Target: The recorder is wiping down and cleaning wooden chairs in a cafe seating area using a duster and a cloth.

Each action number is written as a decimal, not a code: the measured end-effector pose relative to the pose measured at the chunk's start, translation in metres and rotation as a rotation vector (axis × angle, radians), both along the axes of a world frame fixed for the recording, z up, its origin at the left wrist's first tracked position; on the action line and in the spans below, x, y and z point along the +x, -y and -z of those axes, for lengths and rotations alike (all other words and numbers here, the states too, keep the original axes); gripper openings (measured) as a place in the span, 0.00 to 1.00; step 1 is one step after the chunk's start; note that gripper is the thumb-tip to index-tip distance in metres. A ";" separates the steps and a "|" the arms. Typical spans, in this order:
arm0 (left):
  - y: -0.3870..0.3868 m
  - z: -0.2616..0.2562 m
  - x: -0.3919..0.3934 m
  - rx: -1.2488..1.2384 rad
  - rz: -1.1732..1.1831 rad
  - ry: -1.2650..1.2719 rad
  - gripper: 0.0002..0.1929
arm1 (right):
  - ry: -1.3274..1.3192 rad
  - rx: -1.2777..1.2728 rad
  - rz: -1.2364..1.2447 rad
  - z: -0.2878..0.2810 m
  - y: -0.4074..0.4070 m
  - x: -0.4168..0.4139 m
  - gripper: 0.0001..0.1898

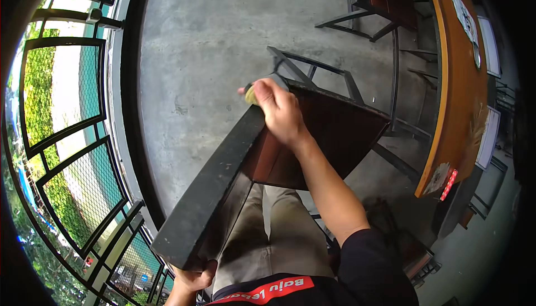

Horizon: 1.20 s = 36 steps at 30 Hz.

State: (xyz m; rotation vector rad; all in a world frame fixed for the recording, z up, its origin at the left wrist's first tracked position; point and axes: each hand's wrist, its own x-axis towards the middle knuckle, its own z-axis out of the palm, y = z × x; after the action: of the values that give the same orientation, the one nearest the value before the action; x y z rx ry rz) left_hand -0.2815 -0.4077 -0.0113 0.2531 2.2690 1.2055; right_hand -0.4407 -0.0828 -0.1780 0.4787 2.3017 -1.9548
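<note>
A chair with a dark-painted backrest (209,191) and a dark reddish-brown seat (335,132) stands right before my legs. My right hand (278,111) presses a yellowish sponge or folded cloth (250,96) against the far top corner of the backrest; the fingers on its far side are mostly hidden. At the near end of the same backrest, my left hand (196,278) grips the lower edge, thumb showing and the other fingers out of sight beneath it. Small pale scuffs mark the backrest's black paint.
To the right is a wooden table (456,109) with a sheet (462,10), a spoon-like metal item (476,57) and a red patterned object (449,184) on it. Another chair (385,8) stands at the upper right. Black-framed mesh panels (65,96) line the left, beside the concrete floor (201,33).
</note>
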 end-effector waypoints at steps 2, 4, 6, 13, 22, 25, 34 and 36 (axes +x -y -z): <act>-0.005 0.003 0.018 0.025 -0.158 -0.045 0.34 | -0.171 -0.089 -0.172 -0.049 0.019 0.006 0.13; -0.007 0.003 0.022 0.090 -0.298 -0.076 0.35 | -0.429 -0.138 -0.247 -0.104 0.032 0.016 0.15; -0.007 -0.006 0.015 0.168 -0.290 0.253 0.43 | -0.623 -0.203 -0.268 -0.148 0.060 0.026 0.21; -0.002 -0.012 -0.001 0.326 -0.300 0.109 0.49 | -0.494 0.069 -0.341 -0.077 0.030 0.033 0.20; -0.033 -0.043 -0.007 0.119 -0.576 0.139 0.53 | -0.405 0.729 -0.330 0.045 -0.101 0.065 0.20; -0.040 -0.052 -0.009 0.044 -0.756 0.139 0.50 | -0.203 0.809 -0.207 0.022 -0.135 0.083 0.15; -0.082 -0.064 -0.062 0.440 -0.843 0.398 0.41 | -0.086 0.620 -0.423 0.024 -0.116 0.085 0.23; -0.070 -0.063 -0.070 0.528 -0.838 0.630 0.45 | 0.011 0.544 -0.470 0.040 -0.106 0.064 0.26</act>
State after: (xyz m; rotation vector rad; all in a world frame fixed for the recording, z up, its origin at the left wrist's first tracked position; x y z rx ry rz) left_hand -0.3518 -0.3378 0.0520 -0.8582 1.4655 1.9345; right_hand -0.3764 0.0234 -0.2179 -0.0346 2.6162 -1.1127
